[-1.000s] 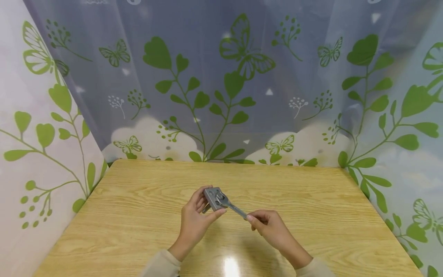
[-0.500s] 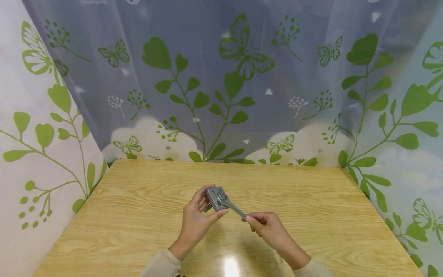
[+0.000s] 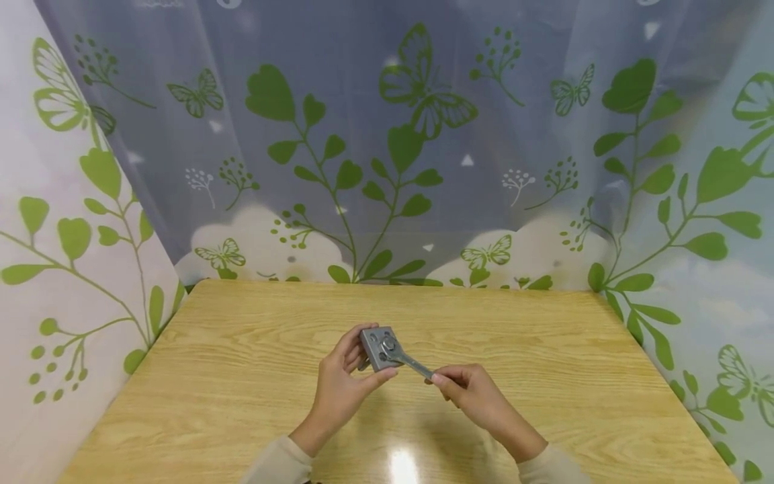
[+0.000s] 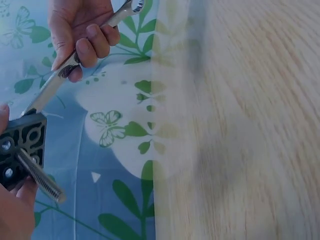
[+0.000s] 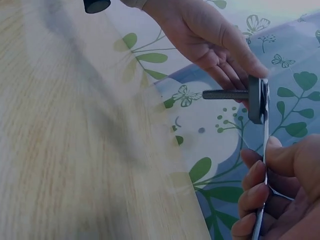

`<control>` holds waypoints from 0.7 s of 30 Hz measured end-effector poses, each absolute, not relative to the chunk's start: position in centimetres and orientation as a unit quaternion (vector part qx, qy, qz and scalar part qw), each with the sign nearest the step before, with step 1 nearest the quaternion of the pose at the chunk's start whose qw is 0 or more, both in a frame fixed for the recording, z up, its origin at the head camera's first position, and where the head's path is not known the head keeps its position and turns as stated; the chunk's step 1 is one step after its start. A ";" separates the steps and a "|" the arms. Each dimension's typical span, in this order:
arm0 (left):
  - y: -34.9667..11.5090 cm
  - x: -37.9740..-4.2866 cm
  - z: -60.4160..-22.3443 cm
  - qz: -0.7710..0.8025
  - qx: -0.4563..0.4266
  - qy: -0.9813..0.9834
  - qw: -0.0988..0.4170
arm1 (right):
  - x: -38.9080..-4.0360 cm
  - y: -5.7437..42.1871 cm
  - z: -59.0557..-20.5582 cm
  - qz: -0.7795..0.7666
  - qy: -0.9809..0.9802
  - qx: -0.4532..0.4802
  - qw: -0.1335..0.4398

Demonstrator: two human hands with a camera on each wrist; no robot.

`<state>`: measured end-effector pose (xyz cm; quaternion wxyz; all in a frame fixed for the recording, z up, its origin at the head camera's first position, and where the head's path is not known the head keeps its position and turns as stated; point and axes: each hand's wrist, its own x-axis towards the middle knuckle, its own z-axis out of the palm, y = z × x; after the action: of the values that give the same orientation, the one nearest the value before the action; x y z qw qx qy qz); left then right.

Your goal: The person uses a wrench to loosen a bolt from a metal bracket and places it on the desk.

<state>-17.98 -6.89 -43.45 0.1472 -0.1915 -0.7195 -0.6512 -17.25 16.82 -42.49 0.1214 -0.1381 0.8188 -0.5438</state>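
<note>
My left hand (image 3: pixel 340 386) grips a dark grey square plate (image 3: pixel 373 354) by its edges, above the table. A hex bolt head (image 3: pixel 389 343) sits on the plate's face, and its threaded shank (image 5: pixel 225 94) sticks out from the other side. In the left wrist view that other side of the plate (image 4: pixel 35 135) shows round holes and cut-outs. My right hand (image 3: pixel 478 396) pinches the handle of a combination wrench (image 3: pixel 416 366), whose far end lies at the bolt head. The wrench's ring end (image 4: pixel 137 5) protrudes beyond my right fingers. How the far end seats is too small to tell.
The held parts are over a light wood-grain table (image 3: pixel 254 323). Behind it hangs a curtain (image 3: pixel 338 222) printed with leaves and butterflies, which also runs along both sides. A dark round object (image 5: pixel 96 5) shows at the top of the right wrist view.
The plate has shifted slightly right. My right hand dipped a little, then rose slightly with the wrench handle. More of the bolt head shows now. Both holds remain.
</note>
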 end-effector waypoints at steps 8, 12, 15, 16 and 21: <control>-7.8 -18.0 -43.1 -0.674 -0.229 -0.698 0.081 | -19.1 18.2 -41.9 -0.514 0.832 -0.178 0.112; -8.1 -18.0 -43.0 -0.676 -0.253 -0.690 0.046 | -20.2 19.0 -41.6 -0.492 0.836 -0.216 0.114; -8.4 -18.0 -43.0 -0.671 -0.279 -0.687 0.028 | -21.2 19.4 -41.4 -0.470 0.842 -0.240 0.113; -8.4 -18.0 -42.9 -0.669 -0.287 -0.685 0.021 | -21.5 19.6 -41.3 -0.465 0.842 -0.247 0.113; -8.6 -18.1 -42.8 -0.662 -0.325 -0.675 -0.027 | -23.1 20.2 -41.1 -0.448 0.839 -0.284 0.123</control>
<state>-18.10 -8.55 -42.81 -0.0271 -0.3246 -0.6752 -0.6618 -23.09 20.16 -41.05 0.1229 -0.2839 0.8389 -0.4478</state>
